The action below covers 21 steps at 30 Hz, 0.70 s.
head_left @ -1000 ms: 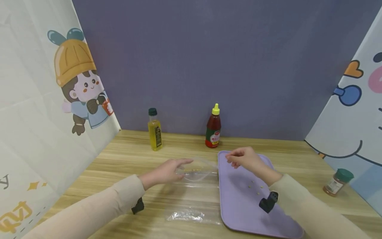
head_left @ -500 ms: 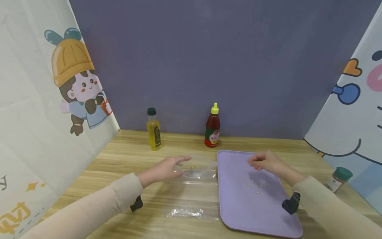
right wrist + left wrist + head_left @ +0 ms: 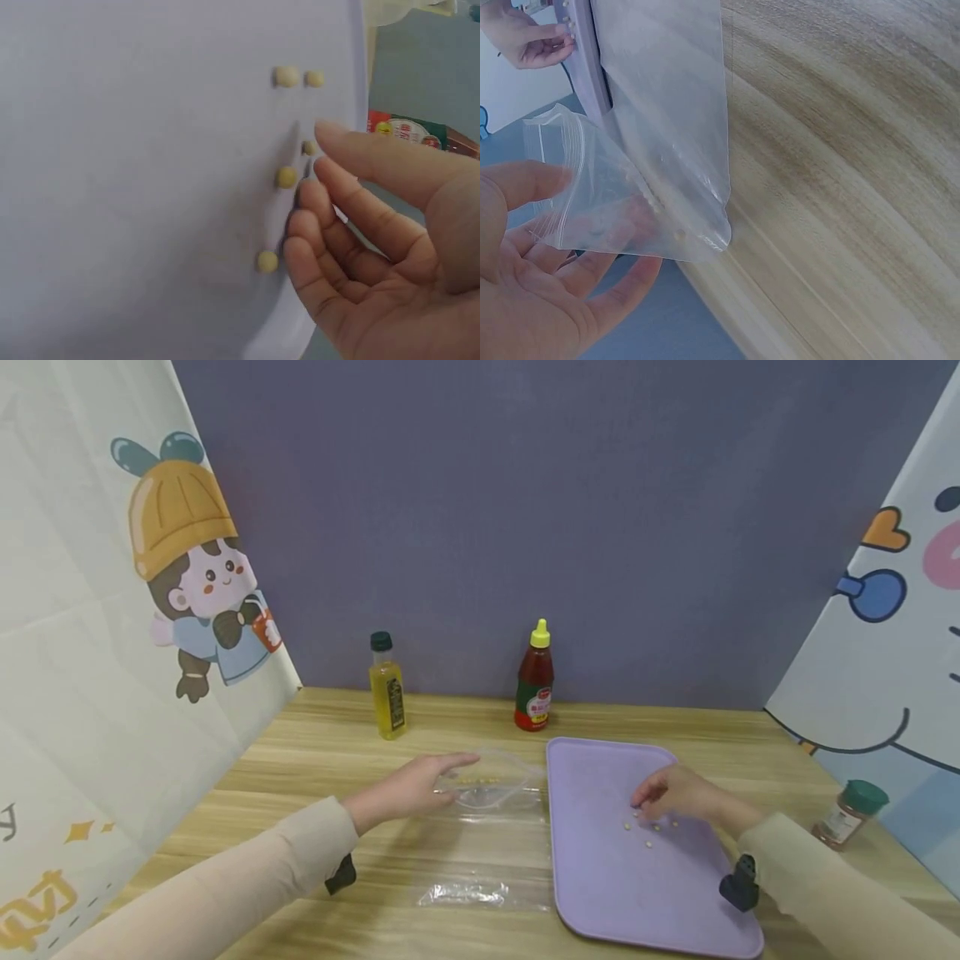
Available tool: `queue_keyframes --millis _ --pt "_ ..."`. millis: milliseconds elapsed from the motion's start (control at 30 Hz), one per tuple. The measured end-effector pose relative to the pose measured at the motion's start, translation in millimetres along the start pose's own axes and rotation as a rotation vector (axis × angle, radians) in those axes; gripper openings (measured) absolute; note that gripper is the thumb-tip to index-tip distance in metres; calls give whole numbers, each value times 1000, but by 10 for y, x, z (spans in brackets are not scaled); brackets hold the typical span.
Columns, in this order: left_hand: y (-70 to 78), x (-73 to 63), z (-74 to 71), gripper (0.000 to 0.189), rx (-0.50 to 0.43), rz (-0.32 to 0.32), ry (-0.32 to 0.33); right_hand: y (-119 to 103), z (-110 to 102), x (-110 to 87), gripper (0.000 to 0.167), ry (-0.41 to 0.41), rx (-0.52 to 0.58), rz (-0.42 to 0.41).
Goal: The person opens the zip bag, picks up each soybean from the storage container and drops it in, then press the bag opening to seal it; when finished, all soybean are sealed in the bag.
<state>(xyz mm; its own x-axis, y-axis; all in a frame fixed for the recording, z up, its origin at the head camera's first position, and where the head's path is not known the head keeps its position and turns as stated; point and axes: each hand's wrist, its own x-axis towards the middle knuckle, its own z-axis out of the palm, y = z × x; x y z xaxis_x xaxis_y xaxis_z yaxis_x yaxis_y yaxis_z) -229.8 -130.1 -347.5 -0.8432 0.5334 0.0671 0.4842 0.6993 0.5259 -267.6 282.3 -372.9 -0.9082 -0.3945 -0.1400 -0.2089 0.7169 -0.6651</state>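
My left hand (image 3: 408,787) holds the mouth of a clear zip bag (image 3: 592,180), thumb at the zip strip and fingers behind the film. The bag's mouth gapes in the head view, and its lower part lies flat on the table. Small yellowish bits show through the film near the mouth. Over the purple tray (image 3: 600,877), my right hand (image 3: 678,795) reaches down to several pale yellow soybeans (image 3: 286,177). In the right wrist view, its thumb and index fingertips stand slightly apart right at one small soybean (image 3: 309,148), the other fingers curled.
An oil bottle (image 3: 387,697) and a red sauce bottle (image 3: 535,689) stand at the back of the wooden table (image 3: 337,718). A green-capped spice jar (image 3: 850,814) is right of the tray. Printed cloth screens flank both sides.
My right hand has moved right across the tray, away from the bag, then lowered to the soybeans. My left hand stays at the bag's mouth.
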Motion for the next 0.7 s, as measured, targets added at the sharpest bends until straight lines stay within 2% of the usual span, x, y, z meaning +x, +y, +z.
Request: queue_keyframes --millis 133,300,467,700 --pt "9 -19 -6 62 14 12 0 -2 52 13 21 -4 5 2" --pt "16 -33 -14 62 30 30 6 -12 104 29 19 32 -10 22" --pt "5 -49 -14 63 35 23 8 -3 132 50 15 60 -40 28" --pt "3 -61 -26 64 30 18 7 -6 115 57 9 78 -92 -36"
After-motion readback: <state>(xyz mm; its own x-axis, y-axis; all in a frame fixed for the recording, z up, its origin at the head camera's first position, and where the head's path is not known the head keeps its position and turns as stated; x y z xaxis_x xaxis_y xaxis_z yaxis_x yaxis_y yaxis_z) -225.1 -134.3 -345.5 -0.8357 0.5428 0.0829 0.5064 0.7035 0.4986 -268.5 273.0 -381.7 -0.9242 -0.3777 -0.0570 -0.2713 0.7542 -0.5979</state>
